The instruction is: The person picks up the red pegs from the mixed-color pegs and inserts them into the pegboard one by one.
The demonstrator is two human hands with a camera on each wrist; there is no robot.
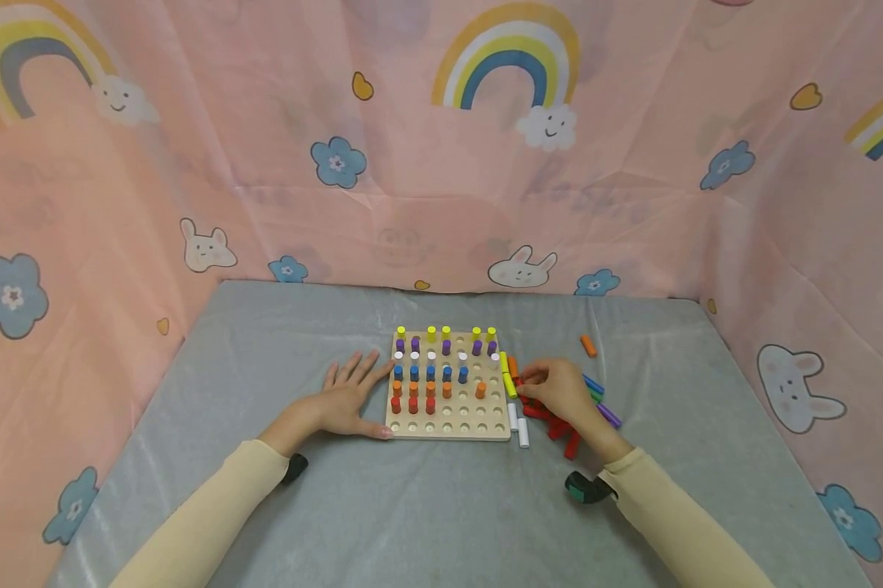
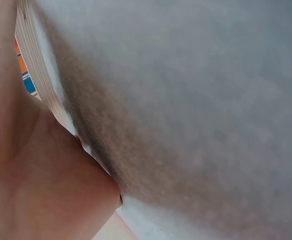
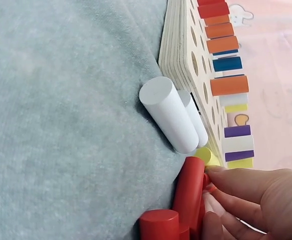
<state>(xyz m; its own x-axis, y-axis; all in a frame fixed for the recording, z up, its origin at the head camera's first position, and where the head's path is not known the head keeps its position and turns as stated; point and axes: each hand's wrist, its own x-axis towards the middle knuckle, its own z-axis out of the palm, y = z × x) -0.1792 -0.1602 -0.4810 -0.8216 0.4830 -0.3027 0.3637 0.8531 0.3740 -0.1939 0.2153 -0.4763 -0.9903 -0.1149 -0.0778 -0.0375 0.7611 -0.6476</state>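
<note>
A wooden pegboard (image 1: pixel 448 438) holds rows of yellow, purple, white, blue, orange and red pegs, with some holes bare. My left hand (image 1: pixel 345 403) lies spread flat at the board's left side, its thumb at the near left corner. Over the loose pegs right of the board, my right hand (image 1: pixel 562 390) pinches a red peg (image 3: pixel 207 184) between thumb and fingers; most of that peg is hidden. Other red pegs (image 3: pixel 189 192) lie just below the fingertips. Beside the board's right edge are two white pegs (image 3: pixel 169 115) and yellow pegs (image 1: pixel 510 385).
A lone orange peg (image 1: pixel 588 346) lies farther back on the grey cloth (image 1: pixel 301 327). Blue, green and purple pegs (image 1: pixel 609 416) show past the right wrist. A patterned pink curtain (image 1: pixel 412 220) surrounds the table's back and sides. Dark wrist cameras (image 1: pixel 586 488) sit below the sleeves.
</note>
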